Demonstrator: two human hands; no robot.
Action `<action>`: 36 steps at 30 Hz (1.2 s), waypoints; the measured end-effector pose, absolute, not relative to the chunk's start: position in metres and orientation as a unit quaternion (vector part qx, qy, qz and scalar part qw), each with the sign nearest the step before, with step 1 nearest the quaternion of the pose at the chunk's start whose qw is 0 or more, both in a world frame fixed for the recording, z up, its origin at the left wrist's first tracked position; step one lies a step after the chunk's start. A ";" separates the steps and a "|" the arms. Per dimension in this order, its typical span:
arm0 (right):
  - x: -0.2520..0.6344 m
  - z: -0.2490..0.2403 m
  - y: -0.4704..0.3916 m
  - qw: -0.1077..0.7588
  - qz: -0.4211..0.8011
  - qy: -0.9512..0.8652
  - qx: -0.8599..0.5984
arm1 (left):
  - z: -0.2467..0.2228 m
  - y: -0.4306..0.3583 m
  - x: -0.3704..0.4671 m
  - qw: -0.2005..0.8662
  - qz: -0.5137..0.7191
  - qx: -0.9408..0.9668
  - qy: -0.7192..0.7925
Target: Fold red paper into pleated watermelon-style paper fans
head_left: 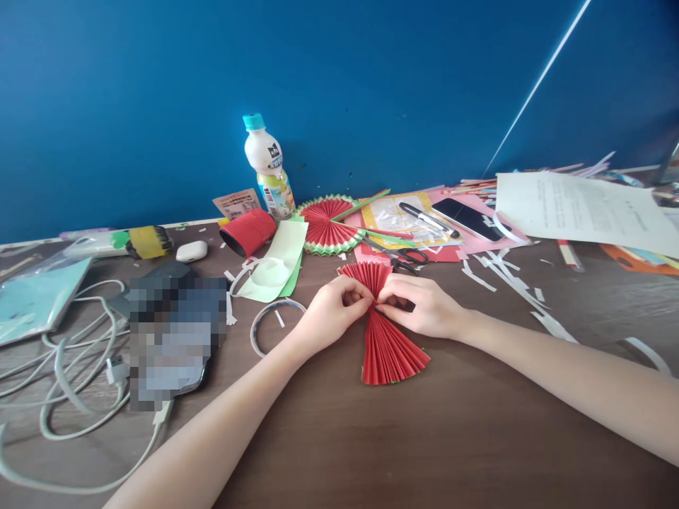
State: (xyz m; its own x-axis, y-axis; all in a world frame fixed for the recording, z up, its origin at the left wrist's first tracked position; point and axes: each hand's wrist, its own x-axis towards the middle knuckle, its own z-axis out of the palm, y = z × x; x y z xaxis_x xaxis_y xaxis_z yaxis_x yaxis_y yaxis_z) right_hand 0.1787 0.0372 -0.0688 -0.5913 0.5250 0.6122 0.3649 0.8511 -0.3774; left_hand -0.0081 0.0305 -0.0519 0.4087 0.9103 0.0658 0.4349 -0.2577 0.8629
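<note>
A red pleated paper fan (392,350), pinched narrow at its middle, spreads out toward me and away from me like a bow. My left hand (339,311) grips its waist from the left between thumb and fingers. From the right, my right hand (419,300) pinches the same narrow spot, its fingertips meeting the left ones. The fingers hide the exact centre of the fan. Just beyond it lies a finished-looking round rosette (329,225) of pleated red paper with a green and white edge. Black-handled scissors (406,258) rest close behind my right hand.
A tape roll (259,329) lies left of my left hand. Farther back stand a drink bottle (269,170) and a red cylinder (247,232). White cables (79,424) and a phone (180,346) occupy the left; a second phone (469,218), a marker (428,219) and paper scraps (520,286) lie right.
</note>
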 end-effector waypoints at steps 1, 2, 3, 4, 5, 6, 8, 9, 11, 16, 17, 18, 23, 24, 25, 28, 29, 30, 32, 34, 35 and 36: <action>0.179 -0.069 0.037 0.375 0.107 -0.886 -0.252 | -0.052 0.031 -0.008 0.403 0.295 0.736 0.456; 0.179 -0.069 0.037 0.374 0.107 -0.886 -0.254 | -0.052 0.031 -0.008 0.404 0.296 0.736 0.455; 0.179 -0.069 0.037 0.372 0.110 -0.886 -0.255 | -0.053 0.031 -0.008 0.404 0.296 0.737 0.455; 0.179 -0.068 0.037 0.370 0.112 -0.886 -0.257 | -0.053 0.031 -0.008 0.404 0.296 0.737 0.455; 0.179 -0.068 0.037 0.368 0.115 -0.886 -0.258 | -0.053 0.031 -0.008 0.403 0.296 0.737 0.455; 0.179 -0.068 0.036 0.367 0.117 -0.886 -0.259 | -0.053 0.031 -0.008 0.401 0.297 0.738 0.455; 0.179 -0.068 0.036 0.365 0.122 -0.885 -0.260 | -0.053 0.030 -0.008 0.396 0.299 0.739 0.457; 0.179 -0.068 0.036 0.365 0.123 -0.885 -0.261 | -0.053 0.030 -0.008 0.393 0.299 0.739 0.459; 0.179 -0.068 0.036 0.363 0.127 -0.885 -0.263 | -0.053 0.030 -0.008 0.387 0.300 0.740 0.461; 0.179 -0.070 0.036 0.360 0.129 -0.886 -0.261 | -0.054 0.031 -0.009 0.378 0.300 0.743 0.464; 0.179 -0.070 0.037 0.358 0.128 -0.888 -0.259 | -0.055 0.031 -0.009 0.377 0.300 0.744 0.464; 0.180 -0.070 0.037 0.356 0.128 -0.890 -0.256 | -0.055 0.031 -0.009 0.377 0.299 0.744 0.463; 0.180 -0.069 0.037 0.354 0.129 -0.892 -0.248 | -0.054 0.032 -0.010 0.373 0.293 0.746 0.466; 0.179 -0.068 0.037 0.355 0.130 -0.891 -0.249 | -0.054 0.032 -0.010 0.372 0.293 0.747 0.467; 0.179 -0.068 0.036 0.357 0.132 -0.890 -0.251 | -0.054 0.032 -0.011 0.371 0.294 0.747 0.467; 0.179 -0.068 0.036 0.355 0.141 -0.887 -0.261 | -0.053 0.032 -0.010 0.368 0.295 0.747 0.469; 0.179 -0.068 0.036 0.351 0.147 -0.885 -0.266 | -0.053 0.032 -0.010 0.368 0.295 0.746 0.470; 0.179 -0.068 0.036 0.348 0.154 -0.883 -0.273 | -0.053 0.032 -0.010 0.369 0.294 0.745 0.472; 0.178 -0.068 0.036 0.338 0.181 -0.875 -0.296 | -0.052 0.032 -0.010 0.373 0.295 0.742 0.474; 0.177 -0.067 0.035 0.326 0.221 -0.860 -0.325 | -0.052 0.032 -0.009 0.379 0.297 0.737 0.475; 0.176 -0.067 0.035 0.320 0.240 -0.851 -0.339 | -0.053 0.032 -0.009 0.382 0.297 0.735 0.475; 0.176 -0.067 0.034 0.315 0.257 -0.843 -0.352 | -0.053 0.032 -0.009 0.384 0.297 0.734 0.475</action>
